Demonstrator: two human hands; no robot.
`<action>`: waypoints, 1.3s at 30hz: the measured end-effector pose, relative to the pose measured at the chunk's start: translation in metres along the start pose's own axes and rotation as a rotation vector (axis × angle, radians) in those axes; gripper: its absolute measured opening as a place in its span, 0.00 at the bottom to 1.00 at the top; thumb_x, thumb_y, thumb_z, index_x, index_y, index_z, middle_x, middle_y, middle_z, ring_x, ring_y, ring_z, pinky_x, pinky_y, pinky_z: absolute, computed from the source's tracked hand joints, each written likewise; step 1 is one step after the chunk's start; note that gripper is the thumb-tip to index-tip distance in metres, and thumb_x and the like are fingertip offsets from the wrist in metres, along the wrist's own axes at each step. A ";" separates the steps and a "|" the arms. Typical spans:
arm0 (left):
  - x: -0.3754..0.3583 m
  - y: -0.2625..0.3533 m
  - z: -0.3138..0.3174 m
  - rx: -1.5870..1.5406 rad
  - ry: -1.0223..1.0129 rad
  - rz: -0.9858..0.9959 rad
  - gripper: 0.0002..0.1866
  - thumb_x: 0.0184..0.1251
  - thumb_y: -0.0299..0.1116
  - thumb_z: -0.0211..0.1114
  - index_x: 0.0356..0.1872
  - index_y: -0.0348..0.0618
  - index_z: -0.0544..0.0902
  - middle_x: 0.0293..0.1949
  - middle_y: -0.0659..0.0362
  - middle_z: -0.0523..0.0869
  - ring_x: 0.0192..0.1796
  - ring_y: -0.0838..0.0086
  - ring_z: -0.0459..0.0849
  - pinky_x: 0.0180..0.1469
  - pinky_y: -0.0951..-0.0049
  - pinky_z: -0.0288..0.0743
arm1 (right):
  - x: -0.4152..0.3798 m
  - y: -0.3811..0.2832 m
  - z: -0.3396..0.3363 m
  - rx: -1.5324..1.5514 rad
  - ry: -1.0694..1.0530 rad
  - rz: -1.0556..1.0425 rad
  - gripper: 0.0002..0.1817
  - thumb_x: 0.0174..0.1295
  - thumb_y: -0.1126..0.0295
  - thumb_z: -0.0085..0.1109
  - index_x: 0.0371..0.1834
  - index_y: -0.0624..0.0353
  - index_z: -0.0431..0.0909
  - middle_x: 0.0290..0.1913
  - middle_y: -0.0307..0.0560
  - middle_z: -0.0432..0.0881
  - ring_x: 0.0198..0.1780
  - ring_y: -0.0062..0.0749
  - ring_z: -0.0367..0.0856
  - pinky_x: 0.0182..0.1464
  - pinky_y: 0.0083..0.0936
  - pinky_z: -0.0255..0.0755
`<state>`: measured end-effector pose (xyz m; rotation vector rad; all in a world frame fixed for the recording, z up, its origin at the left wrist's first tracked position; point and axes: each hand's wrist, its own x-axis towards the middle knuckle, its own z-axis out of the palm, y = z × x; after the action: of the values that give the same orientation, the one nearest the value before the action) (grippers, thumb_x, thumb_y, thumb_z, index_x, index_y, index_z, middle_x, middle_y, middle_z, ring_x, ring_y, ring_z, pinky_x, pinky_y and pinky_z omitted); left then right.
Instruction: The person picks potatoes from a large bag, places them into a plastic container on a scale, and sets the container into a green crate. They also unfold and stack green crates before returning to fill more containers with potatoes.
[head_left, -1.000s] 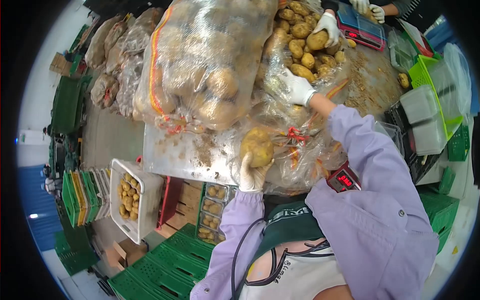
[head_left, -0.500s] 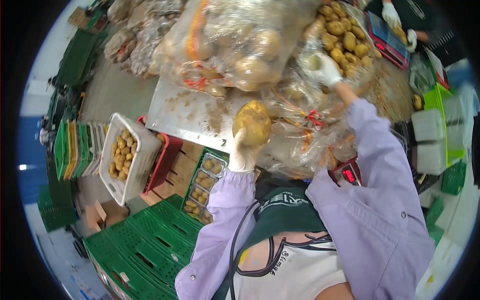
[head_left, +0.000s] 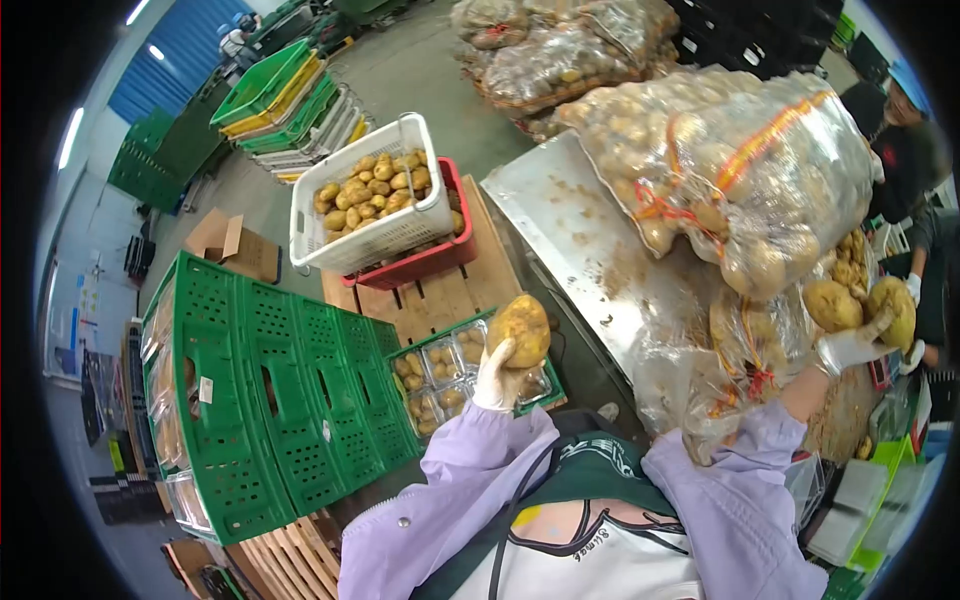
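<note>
My left hand (head_left: 497, 376), in a white glove, is closed around a large yellow-brown potato (head_left: 521, 331). It is raised over a green crate (head_left: 562, 399) that holds clear boxes of small potatoes (head_left: 443, 361). Far to the right, my gloved right hand (head_left: 848, 350) grips another big potato (head_left: 891, 312), its fingers along the lower side. A second large potato (head_left: 832, 305) rests right against that hand. Beyond it lies a heap of smaller potatoes (head_left: 852, 260). Below my right forearm are crumpled clear bags (head_left: 690, 375) with red ties.
A large filled potato sack (head_left: 770, 180) sits on the soiled metal table (head_left: 560, 215). The white basket (head_left: 375, 240) of potatoes stands in a red crate (head_left: 460, 255). Green crates (head_left: 290, 385) are stacked at left. A co-worker (head_left: 915, 120) is at the right edge.
My view has swung left, bringing more of the crates and floor in. My right hand has left the potato heap and now has a large potato. The left still holds its potato.
</note>
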<state>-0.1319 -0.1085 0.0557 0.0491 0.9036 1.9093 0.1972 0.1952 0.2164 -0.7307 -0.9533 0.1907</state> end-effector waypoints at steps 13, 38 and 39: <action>0.077 0.190 -0.038 0.186 0.068 0.680 0.35 0.59 0.40 0.65 0.67 0.46 0.62 0.60 0.56 0.71 0.61 0.65 0.70 0.62 0.60 0.64 | -0.322 -0.151 0.349 0.604 -1.004 0.017 0.36 0.51 0.61 0.68 0.61 0.63 0.64 0.57 0.55 0.67 0.57 0.42 0.67 0.58 0.37 0.65; 0.090 -0.143 -0.036 0.777 -0.190 -0.714 0.22 0.66 0.43 0.58 0.58 0.45 0.73 0.53 0.54 0.80 0.46 0.70 0.80 0.49 0.69 0.73 | -0.158 -0.019 -0.218 -0.617 -0.491 0.751 0.09 0.66 0.71 0.48 0.39 0.64 0.77 0.32 0.39 0.79 0.30 0.17 0.72 0.34 0.16 0.68; 0.085 -0.154 -0.029 0.813 -0.224 -0.704 0.22 0.66 0.43 0.58 0.57 0.44 0.74 0.51 0.54 0.81 0.44 0.71 0.81 0.47 0.70 0.74 | -0.154 -0.017 -0.227 -0.611 -0.493 0.750 0.09 0.66 0.71 0.47 0.38 0.64 0.77 0.31 0.39 0.79 0.29 0.17 0.71 0.34 0.16 0.68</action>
<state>-0.0698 -0.0210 -0.0868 0.3688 1.2755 0.7983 0.2856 0.0023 0.0409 -1.6480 -1.1770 0.7851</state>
